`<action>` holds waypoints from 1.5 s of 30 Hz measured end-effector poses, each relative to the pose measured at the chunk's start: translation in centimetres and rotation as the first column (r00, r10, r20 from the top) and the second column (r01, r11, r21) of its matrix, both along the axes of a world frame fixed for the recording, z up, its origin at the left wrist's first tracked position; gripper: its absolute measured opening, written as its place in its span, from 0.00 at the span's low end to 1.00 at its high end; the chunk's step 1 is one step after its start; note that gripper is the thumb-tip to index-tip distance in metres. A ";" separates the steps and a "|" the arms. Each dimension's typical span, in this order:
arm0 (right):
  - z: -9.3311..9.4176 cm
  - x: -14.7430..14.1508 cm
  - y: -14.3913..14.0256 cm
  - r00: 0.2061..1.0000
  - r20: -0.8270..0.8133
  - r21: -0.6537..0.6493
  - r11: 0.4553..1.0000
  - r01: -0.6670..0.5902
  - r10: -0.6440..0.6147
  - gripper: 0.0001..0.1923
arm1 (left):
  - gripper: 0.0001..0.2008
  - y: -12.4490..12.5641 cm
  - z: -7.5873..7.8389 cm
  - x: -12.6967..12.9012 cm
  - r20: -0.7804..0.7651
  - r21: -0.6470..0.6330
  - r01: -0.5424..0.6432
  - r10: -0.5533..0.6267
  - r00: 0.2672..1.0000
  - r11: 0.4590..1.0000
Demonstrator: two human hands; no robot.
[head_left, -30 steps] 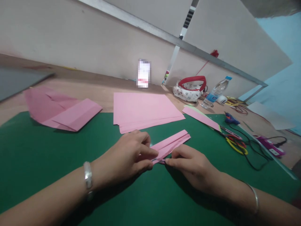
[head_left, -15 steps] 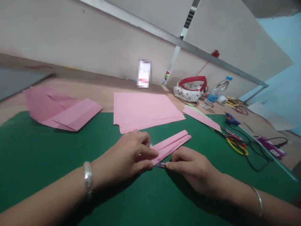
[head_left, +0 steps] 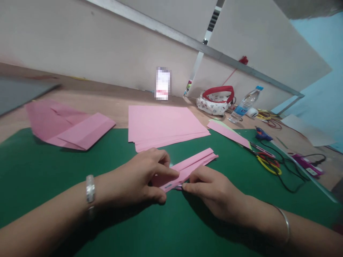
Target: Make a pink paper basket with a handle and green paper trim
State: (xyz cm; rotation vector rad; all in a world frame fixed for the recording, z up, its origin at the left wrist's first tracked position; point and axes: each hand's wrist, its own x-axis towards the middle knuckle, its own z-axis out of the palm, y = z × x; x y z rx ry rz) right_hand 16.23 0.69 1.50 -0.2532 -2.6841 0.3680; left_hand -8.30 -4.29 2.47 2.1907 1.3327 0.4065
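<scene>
Between my hands on the green mat (head_left: 53, 178) lies the pleated pink strip (head_left: 191, 165), its far end pointing toward the scissors (head_left: 268, 162). My left hand (head_left: 134, 180) pinches the near end, thumb under and fingers curled over; my right hand (head_left: 211, 189) is nearly closed, fingertips pressing the same end. If either pinch loosens, I judge the folds could spring apart. Beyond are the pink sheets (head_left: 163, 125) and folded pink paper (head_left: 69, 128). Compared with a second ago, my left hand has slid back and the near end is lifted slightly.
</scene>
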 end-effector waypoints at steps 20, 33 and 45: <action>0.2 -0.2 -1.0 0.999 0.046 -0.054 0.999 -0.003 0.006 0.09 | 0.23 0.4 -0.5 -0.1 0.007 0.053 0.035 -0.035 0.999 0.998; -0.2 -0.5 -1.1 0.999 -0.039 -0.039 0.999 0.000 -0.002 0.12 | 0.14 0.3 0.6 0.1 0.017 0.014 0.047 -0.047 0.999 0.999; -0.1 -0.7 -1.3 0.999 -0.027 -0.030 0.999 -0.023 0.022 0.10 | 0.22 -0.1 0.5 -0.5 0.036 -0.049 0.054 -0.052 0.998 0.997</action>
